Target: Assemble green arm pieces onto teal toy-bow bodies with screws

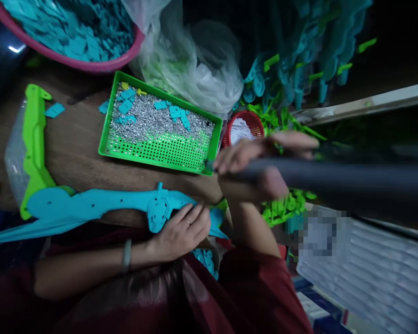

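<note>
A long blue plastic part (101, 204) lies along the near edge of the wooden table (76, 144). My left hand (183, 232) rests on its right end with fingers curled together, holding it down; a bracelet is on that wrist. My right hand (257, 169) is closed round a dark grey tool (334, 178), a thick barrel that runs off to the right. The tool's tip sits by the corner of a green perforated tray (160, 153), just above the blue part.
The green tray holds a heap of small metal screws (153, 123) and a few blue bits. A pink basin (90, 65) of blue pieces, a clear plastic bag (195, 69), a small red basket (245, 127), loose green parts (282, 208) and a green long part (35, 139) surround it.
</note>
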A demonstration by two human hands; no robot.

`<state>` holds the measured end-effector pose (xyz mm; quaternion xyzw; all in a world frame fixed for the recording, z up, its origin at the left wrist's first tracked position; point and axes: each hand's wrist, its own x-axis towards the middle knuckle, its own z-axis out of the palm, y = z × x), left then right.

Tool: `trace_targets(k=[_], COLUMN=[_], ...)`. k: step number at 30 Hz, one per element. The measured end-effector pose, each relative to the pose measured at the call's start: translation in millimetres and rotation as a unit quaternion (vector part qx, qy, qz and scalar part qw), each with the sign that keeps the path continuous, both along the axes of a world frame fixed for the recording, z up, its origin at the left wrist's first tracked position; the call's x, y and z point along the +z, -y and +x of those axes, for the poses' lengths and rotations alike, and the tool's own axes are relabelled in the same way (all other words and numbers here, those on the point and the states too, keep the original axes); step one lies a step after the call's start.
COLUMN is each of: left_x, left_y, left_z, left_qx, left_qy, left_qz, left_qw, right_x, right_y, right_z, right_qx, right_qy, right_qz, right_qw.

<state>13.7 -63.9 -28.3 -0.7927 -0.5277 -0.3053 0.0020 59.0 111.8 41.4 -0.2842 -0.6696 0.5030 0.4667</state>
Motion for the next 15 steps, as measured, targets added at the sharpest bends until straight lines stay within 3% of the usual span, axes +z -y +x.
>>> trace_targets(k=[2,5,10,15], left_x=[-7.3,-14.3,-14.8,-10.4], left_y=[-3.4,-3.0,-1.9,-9.5], left_z=[3.2,6.0,5.9,2.9], left_qx=[-0.016,-0.017,-0.027,-0.103], left_qy=[0.022,0.027,0.061,0.037], left_qz=[0.042,0.070,0.058,0.061], left_qw=[0.999,0.997,0.996,0.992], right_x=[-14.6,-37.4,-50.2,-56.9], right_y=[-20.2,-33.4,-33.5,-37.4], right_z=[-32.1,-60.4,-58.7,-58.5], right_qx=[-0.057,-0.052,-0.067,-0.044], right_qy=[-0.079,-0.120,-0.074,-0.103], right_qz=[0.035,0.053,0.086,0.092], right_qw=[0.995,0.990,0.991,0.989])
